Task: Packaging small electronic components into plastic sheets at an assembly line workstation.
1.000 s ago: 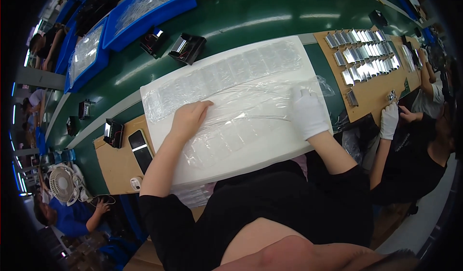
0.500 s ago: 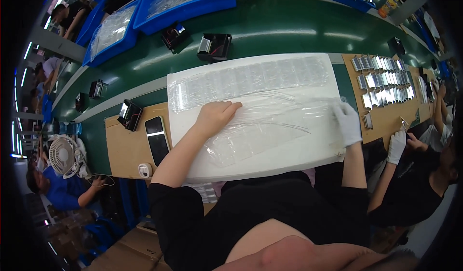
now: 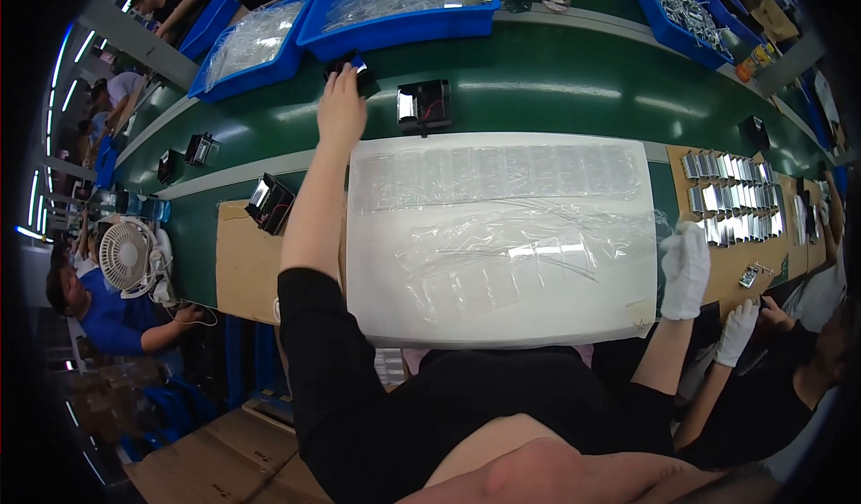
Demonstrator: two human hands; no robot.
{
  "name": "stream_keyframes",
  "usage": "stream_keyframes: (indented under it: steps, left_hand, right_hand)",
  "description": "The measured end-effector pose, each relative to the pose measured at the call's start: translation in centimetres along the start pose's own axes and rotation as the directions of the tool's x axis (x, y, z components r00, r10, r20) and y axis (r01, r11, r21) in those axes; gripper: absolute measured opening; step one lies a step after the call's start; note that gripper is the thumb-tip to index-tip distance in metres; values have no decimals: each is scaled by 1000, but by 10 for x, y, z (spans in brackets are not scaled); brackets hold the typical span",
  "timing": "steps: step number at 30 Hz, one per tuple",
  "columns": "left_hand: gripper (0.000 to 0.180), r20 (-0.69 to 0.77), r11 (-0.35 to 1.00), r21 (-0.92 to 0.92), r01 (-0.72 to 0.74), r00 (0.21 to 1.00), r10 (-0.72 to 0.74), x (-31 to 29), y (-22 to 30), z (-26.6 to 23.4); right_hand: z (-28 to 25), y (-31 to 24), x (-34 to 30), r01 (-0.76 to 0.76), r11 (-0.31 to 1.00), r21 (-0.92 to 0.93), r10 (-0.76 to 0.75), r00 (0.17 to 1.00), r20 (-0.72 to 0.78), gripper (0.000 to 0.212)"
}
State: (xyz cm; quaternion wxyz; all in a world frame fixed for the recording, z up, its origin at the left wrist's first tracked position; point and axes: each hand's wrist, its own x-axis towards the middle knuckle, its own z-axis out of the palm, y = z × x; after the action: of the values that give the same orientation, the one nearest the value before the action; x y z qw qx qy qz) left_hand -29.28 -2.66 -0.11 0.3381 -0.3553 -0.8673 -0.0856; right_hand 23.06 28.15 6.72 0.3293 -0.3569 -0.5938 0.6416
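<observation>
My bare left hand (image 3: 343, 109) reaches far forward, its fingers bent over the near edge of a small black box (image 3: 355, 61) with a shiny metal part; the fingers cover much of it. My gloved right hand (image 3: 686, 271) is curled beside the right edge of a white board (image 3: 502, 320). Its fingertips pinch the right end of a crinkled clear plastic film (image 3: 502, 226) spread on the board. Along the board's far side lies a clear strip with a row of pockets (image 3: 502, 170). Another black box (image 3: 423, 105) with wires stands just beyond the board.
Blue bins (image 3: 399, 29) of clear pieces stand at the back, a blue bin of metal parts (image 3: 677, 20) at the far right. Rows of shiny metal pieces (image 3: 731, 199) lie on cardboard at right. A co-worker's gloved hand (image 3: 737, 332) is nearby. A fan (image 3: 126, 255) stands at left.
My left hand has left the plastic film and moved forward to the black box. My right hand has shifted slightly right, off the board's edge. My left arm now hides the phone.
</observation>
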Motion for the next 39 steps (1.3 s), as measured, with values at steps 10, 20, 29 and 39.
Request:
stream_keyframes:
  steps: [10, 20, 29, 39]
  left_hand:
    - [34, -42, 969, -173, 175, 982, -185, 4, -22, -27]
    - [25, 246, 683, -688, 244, 965, -96, -17, 49, -101]
    - [35, 537, -75, -839, 539, 797, -276, -21, 100, -109]
    - [49, 704, -325, -606, 726, 680, 205, -44, 176, -157]
  right_hand:
    - [29, 19, -17, -21, 998, -60, 19, 999, -35, 19]
    - [68, 10, -15, -41, 999, 6, 41, 996, 80, 18]
    - [121, -16, -34, 46, 998, -50, -29, 952, 305, 11]
    - [169, -36, -54, -256, 966, 28, 189, 777, 600, 5]
